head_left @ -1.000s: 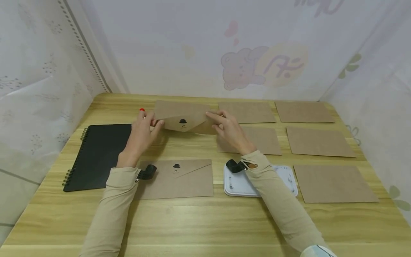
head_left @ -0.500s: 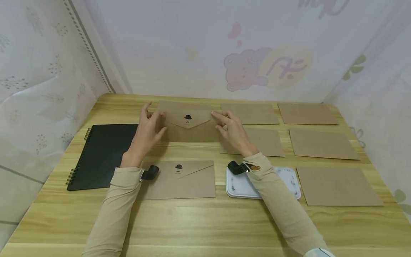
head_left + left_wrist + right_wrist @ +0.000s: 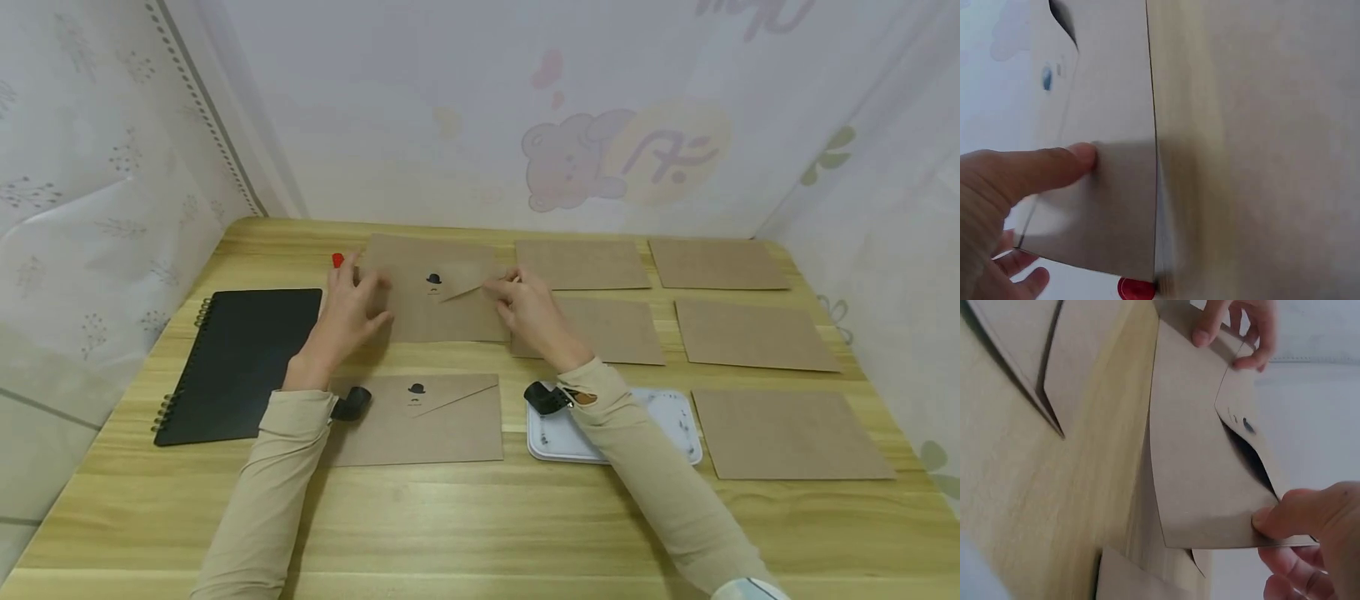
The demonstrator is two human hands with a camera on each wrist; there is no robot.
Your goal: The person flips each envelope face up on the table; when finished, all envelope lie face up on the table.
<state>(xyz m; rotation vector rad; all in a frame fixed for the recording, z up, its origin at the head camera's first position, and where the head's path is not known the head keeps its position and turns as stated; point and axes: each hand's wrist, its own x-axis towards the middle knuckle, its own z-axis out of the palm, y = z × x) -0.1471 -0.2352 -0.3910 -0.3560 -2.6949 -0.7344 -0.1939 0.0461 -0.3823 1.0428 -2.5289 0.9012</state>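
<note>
A brown kraft envelope point(image 3: 420, 321) with a hat-and-moustache print on its flap is held tilted above the table. My left hand point(image 3: 341, 312) grips its left end, thumb on the front and fingers at the flap edge. My right hand point(image 3: 536, 312) pinches its right end, thumb in front and other fingers behind. In the right wrist view, the flap point(image 3: 1238, 394) bulges away from the body near my right thumb, leaving a dark gap. A brown sheet or envelope point(image 3: 431, 244) shows behind the held one. Nearer me lies another printed envelope point(image 3: 420, 433).
A black spiral notebook point(image 3: 247, 367) lies left. A white tray-like object point(image 3: 663, 417) sits under my right forearm. Several plain brown envelopes or sheets point(image 3: 791, 433) lie in rows at right. A small red round thing point(image 3: 337, 260) is beyond my left hand. Printed curtains stand behind.
The held envelope has swung from a flatter tilt to show more of its front, its lower edge coming nearer me. My right fingers have curled in closer at its right end.
</note>
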